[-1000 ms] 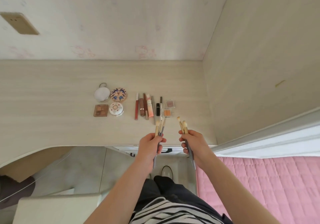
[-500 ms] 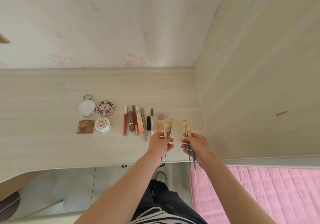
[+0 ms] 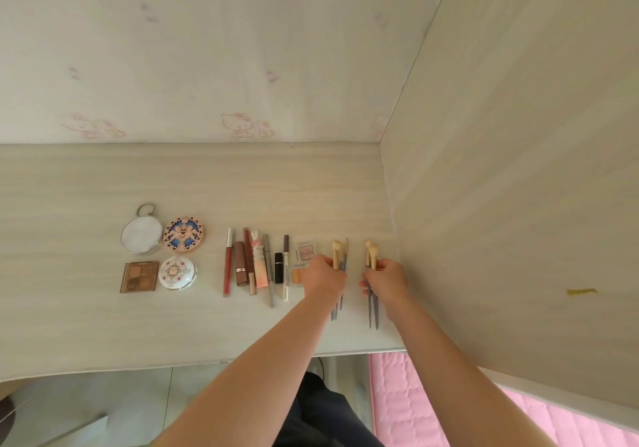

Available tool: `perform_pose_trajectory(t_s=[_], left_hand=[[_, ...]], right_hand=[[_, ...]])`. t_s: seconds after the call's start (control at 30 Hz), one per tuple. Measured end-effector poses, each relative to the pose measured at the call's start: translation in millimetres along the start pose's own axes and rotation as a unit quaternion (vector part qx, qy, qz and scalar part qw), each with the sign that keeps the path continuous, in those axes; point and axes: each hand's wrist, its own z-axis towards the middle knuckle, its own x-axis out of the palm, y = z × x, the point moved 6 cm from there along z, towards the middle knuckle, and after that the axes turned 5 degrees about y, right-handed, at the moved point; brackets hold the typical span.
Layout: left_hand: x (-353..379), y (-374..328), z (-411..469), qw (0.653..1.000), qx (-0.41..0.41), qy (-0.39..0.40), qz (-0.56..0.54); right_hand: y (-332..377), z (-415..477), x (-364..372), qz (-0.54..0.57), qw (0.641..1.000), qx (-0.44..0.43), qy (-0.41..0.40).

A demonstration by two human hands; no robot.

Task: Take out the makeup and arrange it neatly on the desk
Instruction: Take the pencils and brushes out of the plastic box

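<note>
Both hands are out over the right end of the desk, toward its far right corner. The left hand has its fingers curled round a bundle of brushes — pale heads pointing at the far edge, grey handles trailing past the wrist toward the near edge. The right hand, just beside it and closer to the side panel, grips a pair of brushes the same way. I cannot tell whether either set touches the desk top.

The other pieces lie across the middle of the desk. Toward the left, four form a square: a round mirror and a patterned compact on the far side, a brown palette and a white floral compact on the near side. To their right runs a row of sticks and tubes laid parallel, among them a red pencil, a brown lipstick and a black lipstick. A pink pan sits just beyond the left hand — an orange pan is partly hidden under it. A pink quilt shows below the near right corner.
</note>
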Motion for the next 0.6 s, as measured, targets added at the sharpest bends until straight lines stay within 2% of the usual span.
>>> perform_pose_trajectory(t_s=[0.23,0.47,0.6], left_hand=[[7,2,12,1.000,-0.004,-0.011,-0.013],[4,6,9,0.998,-0.002,-0.034,-0.053],[2,4,4,0.998,0.023,-0.053,-0.018]], right_hand=[[17,11,3,-0.151,0.985,-0.075,-0.030],[11,12,-1,-0.160,0.982,-0.093,-0.048],[13,7,-2,-0.170,0.977,-0.120,-0.047]])
